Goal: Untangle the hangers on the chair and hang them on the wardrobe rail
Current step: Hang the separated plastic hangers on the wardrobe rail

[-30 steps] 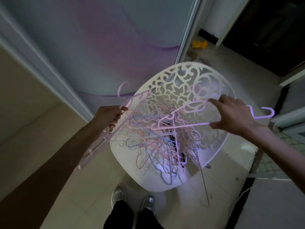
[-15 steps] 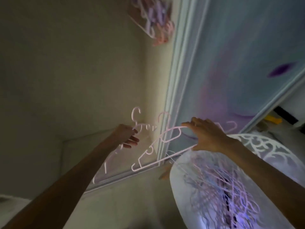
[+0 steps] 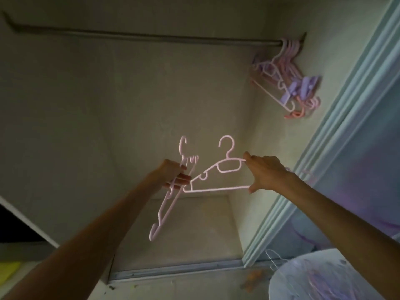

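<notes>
Overhead, the wardrobe rail [image 3: 151, 37] carried a bunch of hung hangers [image 3: 285, 76] at its far right end. Left hand [image 3: 171, 176] gripped one pink hanger [image 3: 166, 204], fingers curled round it; right hand [image 3: 266, 174] pinched a second hanger [image 3: 218, 176] just beside it. Chair [image 3: 303, 280] with tangled hangers sat near right.

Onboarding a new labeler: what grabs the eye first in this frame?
Two pale pink hangers held up mid-frame against the dim wardrobe interior: the left hand grips one hanger seen edge-on, the right hand holds the other hanger face-on. Next, the cluster of pink and purple hangers bunched at the right end of the wardrobe rail, upper right.
</notes>
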Available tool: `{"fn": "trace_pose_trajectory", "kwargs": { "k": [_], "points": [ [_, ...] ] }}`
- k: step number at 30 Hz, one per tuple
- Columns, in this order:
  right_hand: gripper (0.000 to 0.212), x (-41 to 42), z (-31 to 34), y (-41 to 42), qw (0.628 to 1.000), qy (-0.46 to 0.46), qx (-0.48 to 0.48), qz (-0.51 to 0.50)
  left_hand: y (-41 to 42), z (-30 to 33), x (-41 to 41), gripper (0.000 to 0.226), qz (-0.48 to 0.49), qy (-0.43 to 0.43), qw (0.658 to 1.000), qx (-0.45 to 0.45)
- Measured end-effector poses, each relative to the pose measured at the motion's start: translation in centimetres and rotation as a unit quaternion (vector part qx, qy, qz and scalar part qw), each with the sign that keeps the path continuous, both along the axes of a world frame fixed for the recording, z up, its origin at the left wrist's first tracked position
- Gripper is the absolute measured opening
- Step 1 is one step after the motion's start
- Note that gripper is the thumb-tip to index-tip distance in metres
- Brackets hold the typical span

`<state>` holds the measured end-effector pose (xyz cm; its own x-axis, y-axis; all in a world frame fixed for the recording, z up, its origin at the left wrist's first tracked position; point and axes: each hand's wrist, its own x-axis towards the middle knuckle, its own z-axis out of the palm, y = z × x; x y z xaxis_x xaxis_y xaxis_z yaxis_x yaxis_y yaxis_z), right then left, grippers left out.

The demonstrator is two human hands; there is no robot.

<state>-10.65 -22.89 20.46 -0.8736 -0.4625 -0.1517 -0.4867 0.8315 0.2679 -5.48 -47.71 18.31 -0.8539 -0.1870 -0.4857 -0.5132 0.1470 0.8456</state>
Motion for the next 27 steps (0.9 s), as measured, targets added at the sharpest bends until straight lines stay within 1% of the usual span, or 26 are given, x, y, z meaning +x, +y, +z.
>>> {"fn": "trace_pose_trajectory", "kwargs": {
  "k": [2, 4, 6, 9, 10, 11, 13, 14, 15, 17, 19, 20, 23, 25, 27],
  "points": [
    [0.096, -0.9, 1.4, -1.1, 1.0, 0.018, -0.014, -0.012, -0.4, 1.4, -0.9, 0.02, 0.013, 0.014, 1.0, 0.0],
    [0.096, -1.8, 2.7, -1.4, 0.998, 0.009, -0.056, -0.032, -0.3, 2.8, -1.7, 0.02, 0.024, 0.027, 0.999, 0.013],
    [0.094, -2.8, 4.0, -1.2, 0.993, -0.021, -0.107, -0.054, 0.0, 4.2, -2.6, 0.016, 0.035, 0.046, 0.998, 0.025],
    [0.092, -4.5, 6.3, -0.5, 0.982, -0.088, -0.146, -0.086, 0.9, 6.3, -4.5, 0.011, 0.042, 0.077, 0.995, 0.037],
    [0.089, -5.1, 7.0, -0.3, 0.974, -0.119, -0.164, -0.097, 1.2, 6.9, -5.2, 0.011, 0.049, 0.086, 0.994, 0.041],
    [0.081, -5.9, 7.7, 0.0, 0.966, -0.146, -0.183, -0.108, 1.7, 7.6, -6.1, 0.01, 0.059, 0.097, 0.992, 0.048],
    [0.055, -7.1, 9.2, 0.3, 0.952, -0.181, -0.213, -0.129, 2.4, 8.6, -7.8, 0.016, 0.086, 0.115, 0.987, 0.068],
    [0.046, -7.8, 9.9, 0.7, 0.952, -0.172, -0.215, -0.136, 2.9, 9.2, -8.7, 0.022, 0.099, 0.127, 0.984, 0.08],
    [0.042, -8.4, 10.5, 1.0, 0.955, -0.158, -0.211, -0.138, 3.2, 9.7, -9.4, 0.027, 0.108, 0.138, 0.98, 0.092],
    [0.039, -9.5, 11.5, 1.9, 0.968, -0.121, -0.179, -0.131, 4.0, 10.8, -10.6, 0.033, 0.128, 0.166, 0.97, 0.124],
    [0.037, -10.5, 12.3, 2.7, 0.981, -0.08, -0.132, -0.121, 4.5, 11.7, -11.7, 0.03, 0.142, 0.191, 0.958, 0.159],
    [0.035, -11.1, 12.9, 3.2, 0.983, -0.064, -0.118, -0.123, 4.9, 12.4, -12.4, 0.025, 0.148, 0.202, 0.953, 0.169],
    [0.03, -12.8, 14.4, 4.0, 0.985, -0.016, -0.115, -0.129, 5.6, 13.4, -14.0, 0.008, 0.155, 0.209, 0.953, 0.155],
    [0.027, -14.4, 15.1, 4.1, 0.982, 0.03, -0.138, -0.122, 6.0, 13.8, -15.0, 0.006, 0.151, 0.201, 0.958, 0.138],
    [0.03, -16.3, 15.6, 3.7, 0.977, 0.078, -0.165, -0.111, 6.0, 14.0, -15.9, 0.012, 0.14, 0.193, 0.963, 0.124]
  ]
}}
